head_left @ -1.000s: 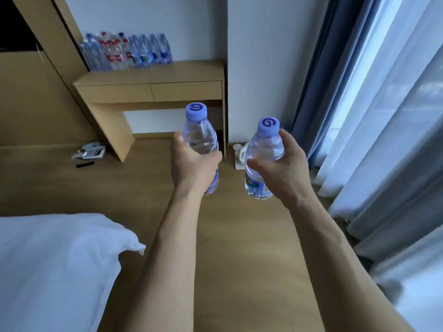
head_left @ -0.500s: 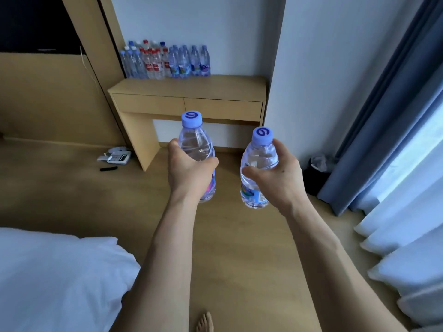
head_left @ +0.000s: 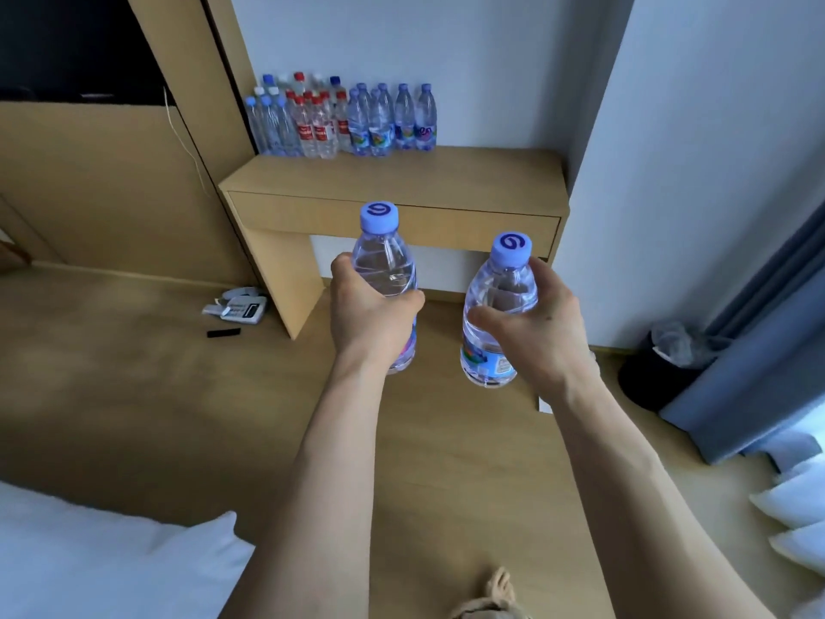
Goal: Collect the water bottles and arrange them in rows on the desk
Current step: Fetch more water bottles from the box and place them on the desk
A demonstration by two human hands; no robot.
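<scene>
My left hand (head_left: 370, 312) grips a clear water bottle (head_left: 385, 256) with a lilac cap, held upright in the air. Beside it my right hand (head_left: 533, 326) grips a second lilac-capped bottle (head_left: 500, 306), also upright, its label showing low down. Both are held above the floor in front of the wooden desk (head_left: 468, 172). At the desk's back left stand several bottles in rows (head_left: 339, 118): blue-capped ones, red-labelled ones and lilac-capped ones with colourful labels. The right half of the desktop is bare.
A telephone (head_left: 236, 306) and a small black object (head_left: 223, 333) lie on the wooden floor left of the desk leg. A black bin (head_left: 660, 373) stands by the blue curtain (head_left: 768, 328) at right. White bedding (head_left: 102, 569) fills the lower left.
The view has swung toward the desk and come closer; the desk and its bottles now sit larger and more central. Both hands keep holding their bottles upright.
</scene>
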